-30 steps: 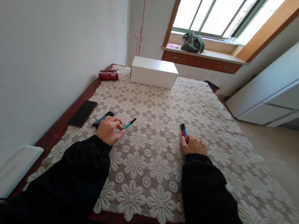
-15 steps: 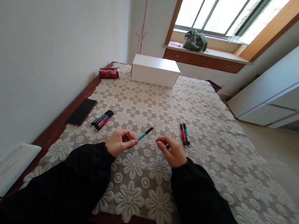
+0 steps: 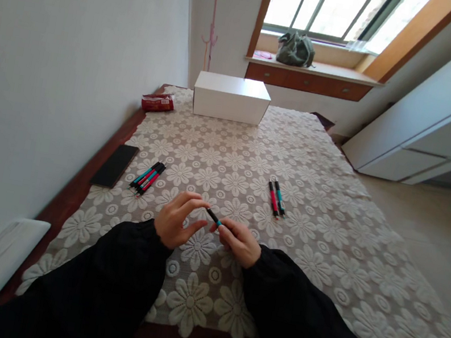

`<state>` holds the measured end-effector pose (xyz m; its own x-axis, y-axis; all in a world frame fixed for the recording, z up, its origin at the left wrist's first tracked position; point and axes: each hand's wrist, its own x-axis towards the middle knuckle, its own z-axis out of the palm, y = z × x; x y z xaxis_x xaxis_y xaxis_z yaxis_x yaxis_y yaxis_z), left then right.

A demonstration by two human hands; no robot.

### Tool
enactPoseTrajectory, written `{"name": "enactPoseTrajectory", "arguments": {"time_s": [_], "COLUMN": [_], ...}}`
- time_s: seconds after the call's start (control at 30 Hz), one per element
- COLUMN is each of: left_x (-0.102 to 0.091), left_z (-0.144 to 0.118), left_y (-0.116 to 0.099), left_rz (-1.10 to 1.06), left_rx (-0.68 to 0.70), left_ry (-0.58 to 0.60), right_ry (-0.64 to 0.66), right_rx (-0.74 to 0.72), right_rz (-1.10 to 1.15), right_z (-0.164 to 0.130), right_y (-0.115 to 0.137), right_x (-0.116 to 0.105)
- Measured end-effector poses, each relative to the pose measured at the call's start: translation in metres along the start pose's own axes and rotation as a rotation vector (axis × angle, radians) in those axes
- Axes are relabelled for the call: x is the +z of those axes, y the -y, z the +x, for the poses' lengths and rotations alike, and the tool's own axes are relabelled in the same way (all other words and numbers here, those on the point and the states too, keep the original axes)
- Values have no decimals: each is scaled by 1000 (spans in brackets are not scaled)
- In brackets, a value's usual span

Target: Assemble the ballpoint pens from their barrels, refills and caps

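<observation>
A pen (image 3: 213, 216) with a black end and a teal barrel is pinched in my right hand (image 3: 239, 242); its black end points up and left. My left hand (image 3: 179, 219) is open beside it, thumb and fingers apart, with a fingertip close to the black end; whether it touches, I cannot tell. To the left lies a bundle of several teal, red and black pens (image 3: 147, 178). On the right a red-and-black pen (image 3: 273, 199) and a teal-and-black pen (image 3: 280, 197) lie side by side.
A white box (image 3: 231, 101) stands at the table's far end, with a red packet (image 3: 157, 103) to its left. Near the left edge lies a dark flat phone-like slab (image 3: 114, 166). A lace cloth (image 3: 227, 160) covers the table. A white wall runs along the left.
The pen has passed from my left hand to my right, and its black end now points left instead of right. My left fingers have spread apart. The view has shifted slightly.
</observation>
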<state>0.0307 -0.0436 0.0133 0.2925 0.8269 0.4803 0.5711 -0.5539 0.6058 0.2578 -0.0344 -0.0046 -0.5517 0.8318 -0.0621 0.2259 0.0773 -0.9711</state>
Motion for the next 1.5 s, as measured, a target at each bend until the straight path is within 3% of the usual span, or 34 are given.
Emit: {"name": "enactPoseTrajectory", "arguments": {"time_s": [0.2, 0.33, 0.5, 0.77, 1.0, 1.23, 1.5], "left_x": [2, 3, 7, 9, 11, 13, 12], "left_z": [0, 0, -1, -2, -2, -3, -3], "left_y": [5, 5, 8, 9, 12, 14, 11], "left_rz": [79, 91, 121, 28, 118, 36, 184], "left_rx": [131, 112, 68, 52, -2, 32, -37], "left_ry": [128, 173, 217, 156, 198, 219, 255], "right_ry": [-59, -128, -88, -143, -191, -155, -216], "right_rx": [-160, -237, -409, -309, -500, -476, -536], "right_rz": [-462, -801, -948, -1006, -1017, -952, -985], "right_z": [-3, -3, 0, 1, 4, 3, 3], "right_y": [-9, -15, -10, -13, -11, -14, -10], "right_x": [-1, -2, -7, -11, -9, -8, -6]}}
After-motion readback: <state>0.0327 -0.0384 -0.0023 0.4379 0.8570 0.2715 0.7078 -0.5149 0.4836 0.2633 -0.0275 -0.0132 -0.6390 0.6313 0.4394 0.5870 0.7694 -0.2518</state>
